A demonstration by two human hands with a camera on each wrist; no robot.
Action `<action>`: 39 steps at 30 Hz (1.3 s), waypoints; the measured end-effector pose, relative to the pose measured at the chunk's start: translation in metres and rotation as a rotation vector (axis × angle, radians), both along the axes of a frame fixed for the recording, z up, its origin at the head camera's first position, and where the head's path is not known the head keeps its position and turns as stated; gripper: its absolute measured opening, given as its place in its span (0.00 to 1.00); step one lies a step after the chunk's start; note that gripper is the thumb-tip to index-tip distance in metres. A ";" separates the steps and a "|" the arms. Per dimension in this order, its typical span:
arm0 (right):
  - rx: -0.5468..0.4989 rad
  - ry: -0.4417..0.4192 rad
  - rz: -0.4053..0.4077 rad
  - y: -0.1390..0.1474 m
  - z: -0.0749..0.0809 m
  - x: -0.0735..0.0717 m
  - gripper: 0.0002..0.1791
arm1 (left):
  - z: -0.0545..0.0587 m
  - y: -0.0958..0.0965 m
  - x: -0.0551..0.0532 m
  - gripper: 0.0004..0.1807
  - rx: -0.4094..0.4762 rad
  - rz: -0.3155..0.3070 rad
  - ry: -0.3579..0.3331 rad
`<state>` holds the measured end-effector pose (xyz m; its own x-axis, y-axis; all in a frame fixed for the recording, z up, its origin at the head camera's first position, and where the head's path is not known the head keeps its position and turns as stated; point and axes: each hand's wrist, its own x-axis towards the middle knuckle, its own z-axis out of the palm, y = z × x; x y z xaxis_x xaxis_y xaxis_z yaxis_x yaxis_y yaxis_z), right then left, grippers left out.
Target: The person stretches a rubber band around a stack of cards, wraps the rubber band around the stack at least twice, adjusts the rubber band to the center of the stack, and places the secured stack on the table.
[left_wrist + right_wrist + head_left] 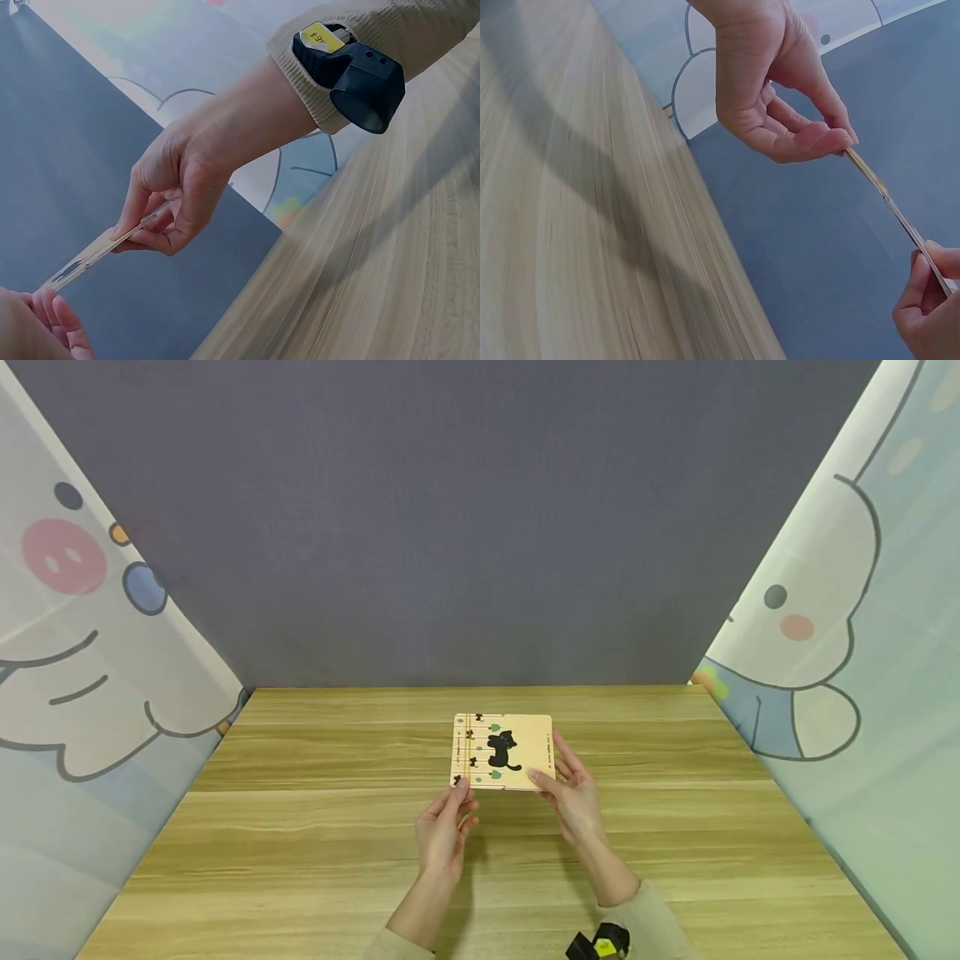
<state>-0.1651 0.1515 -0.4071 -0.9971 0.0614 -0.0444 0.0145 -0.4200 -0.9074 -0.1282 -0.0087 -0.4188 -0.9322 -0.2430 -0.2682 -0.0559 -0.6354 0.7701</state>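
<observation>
My left hand [442,833] pinches the near-left corner of the layered, cat-printed card [532,743], and my right hand [578,803] pinches its right end, thumb on top, fingers behind. I hold it raised over the wooden table [315,827], short of the far edge by the dark panel [472,527], with tabletop stretching wide either side.

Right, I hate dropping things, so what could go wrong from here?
The booklet might slip: the left hand and right hand pinch it only near its two ends, above the table. It could also bend if the hands push toward each other, since it looks thin edge-on.
</observation>
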 end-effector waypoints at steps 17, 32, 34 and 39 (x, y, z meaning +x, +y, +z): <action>0.043 0.157 0.070 0.000 -0.027 -0.009 0.41 | -0.004 0.000 0.003 0.03 0.044 -0.179 -0.045; 0.058 -0.005 0.027 -0.002 0.000 -0.002 0.40 | -0.005 -0.005 0.001 0.04 0.003 -0.105 -0.061; 0.056 -0.007 0.027 -0.003 -0.001 -0.002 0.40 | -0.004 -0.005 0.001 0.04 0.000 -0.100 -0.067; 0.060 -0.018 0.011 -0.005 -0.005 -0.002 0.41 | -0.003 -0.004 0.001 0.03 -0.015 -0.114 -0.071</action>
